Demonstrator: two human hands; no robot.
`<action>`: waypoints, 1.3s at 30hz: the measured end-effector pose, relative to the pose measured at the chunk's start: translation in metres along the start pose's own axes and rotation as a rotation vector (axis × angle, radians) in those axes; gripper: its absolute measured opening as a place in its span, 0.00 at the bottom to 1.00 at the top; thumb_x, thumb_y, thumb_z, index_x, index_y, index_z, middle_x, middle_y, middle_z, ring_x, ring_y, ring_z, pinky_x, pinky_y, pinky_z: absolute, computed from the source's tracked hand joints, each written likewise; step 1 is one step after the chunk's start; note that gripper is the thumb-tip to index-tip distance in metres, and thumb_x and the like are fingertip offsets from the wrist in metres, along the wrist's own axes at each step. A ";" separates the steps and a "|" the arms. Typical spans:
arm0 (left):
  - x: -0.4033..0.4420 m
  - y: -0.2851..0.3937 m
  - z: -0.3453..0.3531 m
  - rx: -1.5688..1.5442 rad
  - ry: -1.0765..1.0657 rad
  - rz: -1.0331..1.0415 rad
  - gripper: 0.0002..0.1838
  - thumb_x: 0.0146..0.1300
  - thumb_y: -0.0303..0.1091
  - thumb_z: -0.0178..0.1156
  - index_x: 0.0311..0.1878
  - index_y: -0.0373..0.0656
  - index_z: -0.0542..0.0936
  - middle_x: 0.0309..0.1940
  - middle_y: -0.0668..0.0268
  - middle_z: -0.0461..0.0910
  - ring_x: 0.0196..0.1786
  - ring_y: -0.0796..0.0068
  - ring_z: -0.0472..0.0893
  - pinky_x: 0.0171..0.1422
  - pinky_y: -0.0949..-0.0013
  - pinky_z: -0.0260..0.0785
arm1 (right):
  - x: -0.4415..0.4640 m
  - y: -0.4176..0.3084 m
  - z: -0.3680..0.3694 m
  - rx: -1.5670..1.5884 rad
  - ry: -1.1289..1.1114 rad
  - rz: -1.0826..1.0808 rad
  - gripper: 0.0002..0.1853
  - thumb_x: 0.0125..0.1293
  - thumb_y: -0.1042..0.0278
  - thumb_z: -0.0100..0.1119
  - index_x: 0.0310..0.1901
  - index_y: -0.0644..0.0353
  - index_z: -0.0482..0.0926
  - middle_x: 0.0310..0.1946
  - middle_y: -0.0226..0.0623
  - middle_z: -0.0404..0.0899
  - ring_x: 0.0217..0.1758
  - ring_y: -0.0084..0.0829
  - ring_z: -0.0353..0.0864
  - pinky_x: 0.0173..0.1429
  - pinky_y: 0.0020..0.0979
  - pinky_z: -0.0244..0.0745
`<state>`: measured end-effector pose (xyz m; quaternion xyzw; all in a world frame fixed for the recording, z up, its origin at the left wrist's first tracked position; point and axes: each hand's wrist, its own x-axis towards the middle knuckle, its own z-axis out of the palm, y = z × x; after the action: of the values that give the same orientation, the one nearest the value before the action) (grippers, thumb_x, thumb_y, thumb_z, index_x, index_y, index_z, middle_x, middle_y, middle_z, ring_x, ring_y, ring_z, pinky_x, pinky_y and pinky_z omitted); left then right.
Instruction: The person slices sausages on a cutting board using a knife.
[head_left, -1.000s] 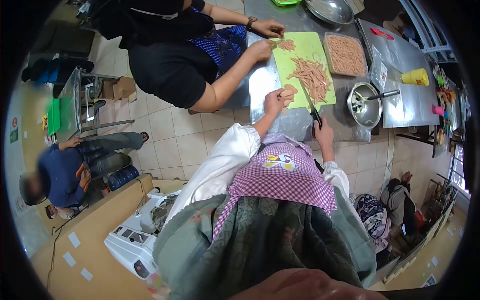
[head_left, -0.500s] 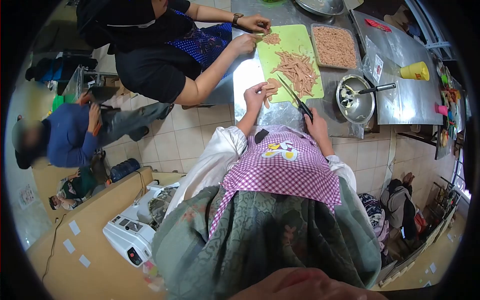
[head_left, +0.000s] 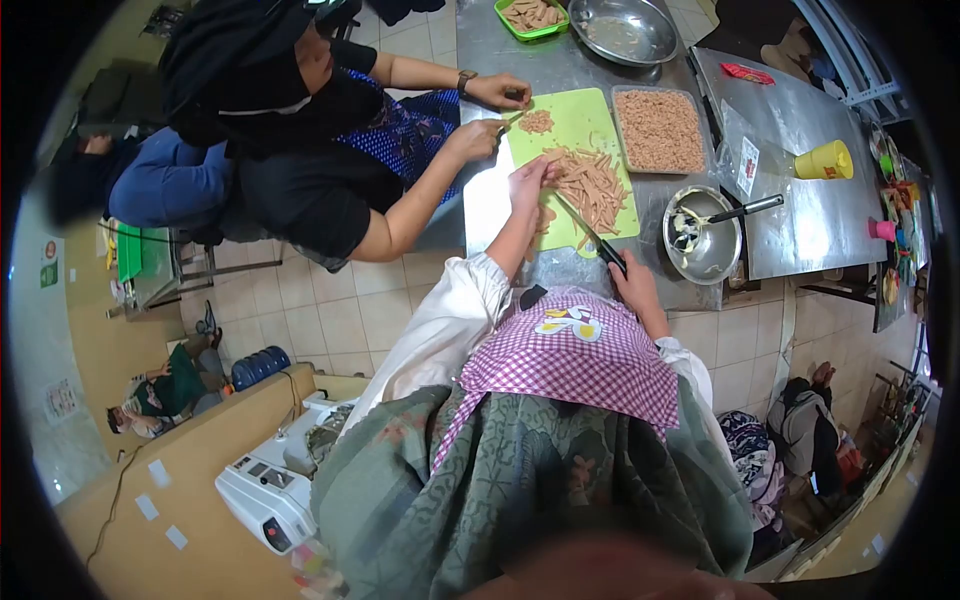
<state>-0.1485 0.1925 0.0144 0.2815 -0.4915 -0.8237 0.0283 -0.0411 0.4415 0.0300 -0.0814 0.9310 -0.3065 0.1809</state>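
Note:
My right hand (head_left: 636, 287) is closed round the black handle of a knife (head_left: 598, 241), whose blade points up and left over the green cutting board (head_left: 615, 225). A heap of pinkish-brown strips, like cut sausage (head_left: 592, 185), lies on the board. At the heap's left edge is my left hand (head_left: 530, 185), fingers pinched together; what they hold, if anything, is hidden. Just below that hand, a few flat slices (head_left: 544, 218) rest near the blade.
Across the board's far left corner, a co-worker's hands (head_left: 487, 115) work with a knife beside a small chopped pile (head_left: 536, 122). To the right stand a tub of minced filling (head_left: 658, 130) and a steel bowl (head_left: 703, 262) with a utensil. A green basket (head_left: 530, 20) and a steel basin (head_left: 625, 30) stand behind.
My left hand has moved away from the slices, up to the edge of the strip heap. My right hand still holds the knife. The view has shifted, showing more of the table's far end.

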 end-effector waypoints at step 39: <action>-0.080 -0.011 -0.091 0.525 0.056 0.151 0.12 0.67 0.27 0.51 0.50 0.34 0.77 0.30 0.68 0.81 0.32 0.86 0.76 0.38 0.80 0.69 | -0.008 0.001 0.000 0.214 0.029 0.041 0.14 0.65 0.59 0.53 0.47 0.57 0.70 0.31 0.52 0.79 0.35 0.55 0.78 0.36 0.46 0.71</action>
<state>-0.0336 0.1514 0.0080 0.2643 -0.7068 -0.6555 0.0292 -0.0334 0.4444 0.0315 -0.0381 0.8969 -0.4017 0.1811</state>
